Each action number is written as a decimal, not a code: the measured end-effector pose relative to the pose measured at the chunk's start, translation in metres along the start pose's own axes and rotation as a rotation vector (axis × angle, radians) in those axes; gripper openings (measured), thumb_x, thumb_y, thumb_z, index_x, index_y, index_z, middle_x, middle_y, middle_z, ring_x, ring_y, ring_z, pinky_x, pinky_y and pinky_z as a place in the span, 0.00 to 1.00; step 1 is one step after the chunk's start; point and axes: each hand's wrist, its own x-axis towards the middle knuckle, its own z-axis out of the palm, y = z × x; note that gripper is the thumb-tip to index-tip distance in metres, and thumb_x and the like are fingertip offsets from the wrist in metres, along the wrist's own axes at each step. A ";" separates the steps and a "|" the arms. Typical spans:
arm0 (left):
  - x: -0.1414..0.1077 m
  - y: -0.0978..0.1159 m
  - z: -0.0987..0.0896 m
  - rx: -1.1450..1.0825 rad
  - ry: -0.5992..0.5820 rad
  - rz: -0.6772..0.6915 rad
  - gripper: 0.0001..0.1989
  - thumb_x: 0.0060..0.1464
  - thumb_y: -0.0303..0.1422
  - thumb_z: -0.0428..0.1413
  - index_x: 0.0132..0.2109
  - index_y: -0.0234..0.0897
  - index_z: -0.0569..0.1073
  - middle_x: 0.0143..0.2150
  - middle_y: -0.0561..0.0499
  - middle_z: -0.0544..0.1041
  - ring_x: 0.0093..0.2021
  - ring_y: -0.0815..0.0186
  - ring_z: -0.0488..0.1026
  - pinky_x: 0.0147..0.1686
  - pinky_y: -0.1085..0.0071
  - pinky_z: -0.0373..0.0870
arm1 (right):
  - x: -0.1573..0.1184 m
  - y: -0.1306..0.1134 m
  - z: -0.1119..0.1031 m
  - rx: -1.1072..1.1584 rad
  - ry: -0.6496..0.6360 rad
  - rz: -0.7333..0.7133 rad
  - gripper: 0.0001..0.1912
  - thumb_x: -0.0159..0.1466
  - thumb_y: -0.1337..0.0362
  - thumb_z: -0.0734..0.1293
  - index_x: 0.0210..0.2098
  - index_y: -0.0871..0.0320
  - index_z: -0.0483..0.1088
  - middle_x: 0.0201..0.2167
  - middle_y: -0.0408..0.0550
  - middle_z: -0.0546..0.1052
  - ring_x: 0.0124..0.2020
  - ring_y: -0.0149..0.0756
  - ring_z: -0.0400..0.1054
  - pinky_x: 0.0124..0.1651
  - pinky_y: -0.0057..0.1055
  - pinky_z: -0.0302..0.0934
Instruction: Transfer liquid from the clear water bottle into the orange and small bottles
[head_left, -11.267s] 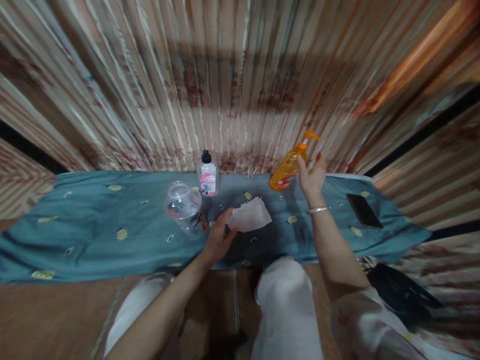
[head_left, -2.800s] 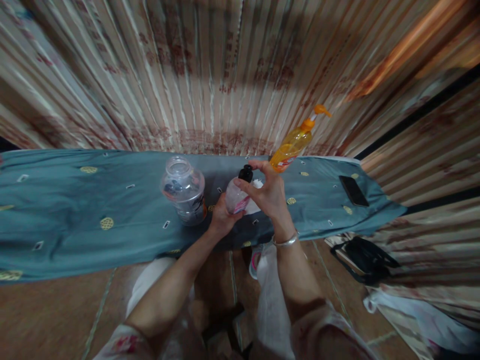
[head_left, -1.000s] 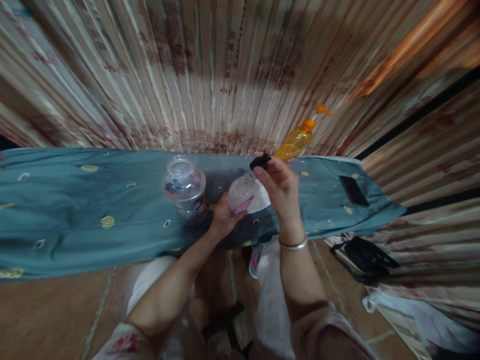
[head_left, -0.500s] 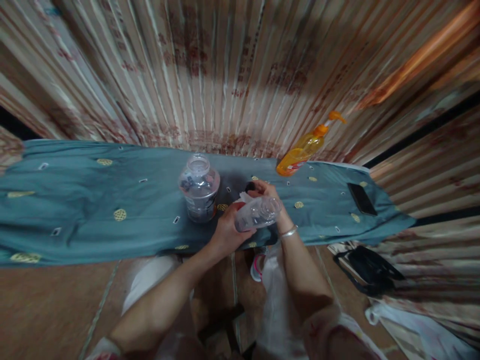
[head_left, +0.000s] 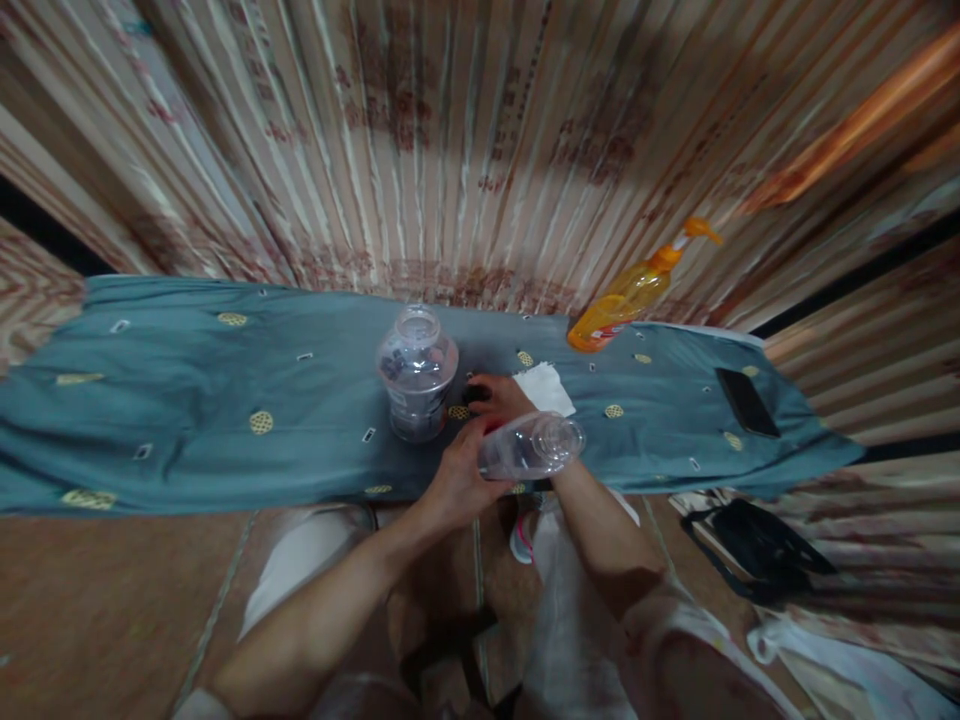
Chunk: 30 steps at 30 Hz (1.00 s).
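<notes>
A clear plastic bottle (head_left: 517, 448) lies tilted in my left hand (head_left: 466, 470), its open mouth pointing right. The fingers wrap around its lower end. Behind it, my right hand (head_left: 501, 396) reaches leftward, fingers curled on a small dark round object (head_left: 476, 393), perhaps a cap. The bottle hides part of my right wrist. Just left of both hands stands a larger clear bottle (head_left: 420, 385), upright and uncapped. A white tissue-like piece (head_left: 546, 388) rests on the cloth to the right of my right hand.
An orange pump bottle (head_left: 619, 305) stands at the back edge of the green tablecloth (head_left: 187, 400). A black phone (head_left: 747, 402) lies farther right. Pleated curtains (head_left: 465, 150) hang right behind the table. A black bag (head_left: 765, 545) sits below on the right.
My right hand has moved left with the dark round object, toward the larger bottle. The white piece, mostly hidden before, shows on the cloth. The view has shifted slightly.
</notes>
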 end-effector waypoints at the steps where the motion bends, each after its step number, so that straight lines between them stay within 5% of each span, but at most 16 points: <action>1: 0.000 0.001 -0.001 -0.003 0.001 -0.007 0.33 0.43 0.28 0.71 0.58 0.40 0.72 0.55 0.44 0.80 0.55 0.49 0.79 0.59 0.52 0.75 | -0.001 -0.001 -0.002 0.000 -0.030 0.023 0.16 0.45 0.65 0.82 0.35 0.52 0.82 0.36 0.47 0.86 0.38 0.42 0.80 0.46 0.35 0.73; 8: 0.004 0.011 0.000 -0.040 0.040 -0.026 0.36 0.41 0.28 0.72 0.58 0.38 0.70 0.56 0.44 0.81 0.56 0.50 0.79 0.58 0.55 0.76 | -0.030 -0.023 -0.050 0.122 -0.030 0.122 0.21 0.54 0.44 0.77 0.39 0.52 0.81 0.42 0.48 0.86 0.45 0.44 0.81 0.54 0.42 0.75; 14: 0.009 0.013 0.008 -0.086 0.041 -0.082 0.40 0.40 0.30 0.73 0.61 0.37 0.67 0.52 0.44 0.82 0.51 0.50 0.81 0.52 0.55 0.78 | -0.065 -0.047 -0.087 0.317 -0.225 0.239 0.22 0.50 0.47 0.81 0.38 0.55 0.82 0.37 0.48 0.87 0.39 0.44 0.81 0.50 0.43 0.77; 22: 0.020 0.014 0.014 -0.072 0.069 -0.143 0.47 0.40 0.35 0.73 0.66 0.40 0.63 0.58 0.42 0.80 0.55 0.46 0.80 0.55 0.52 0.76 | -0.089 -0.058 -0.093 0.483 -0.357 0.248 0.25 0.48 0.53 0.84 0.43 0.54 0.80 0.39 0.44 0.85 0.44 0.39 0.80 0.56 0.37 0.73; 30: 0.019 0.019 0.010 -0.009 -0.076 -0.034 0.39 0.49 0.40 0.69 0.64 0.37 0.65 0.56 0.40 0.81 0.55 0.47 0.80 0.56 0.53 0.76 | -0.089 -0.067 -0.082 0.257 -0.394 0.245 0.21 0.51 0.49 0.82 0.38 0.54 0.80 0.35 0.41 0.84 0.36 0.37 0.76 0.47 0.37 0.74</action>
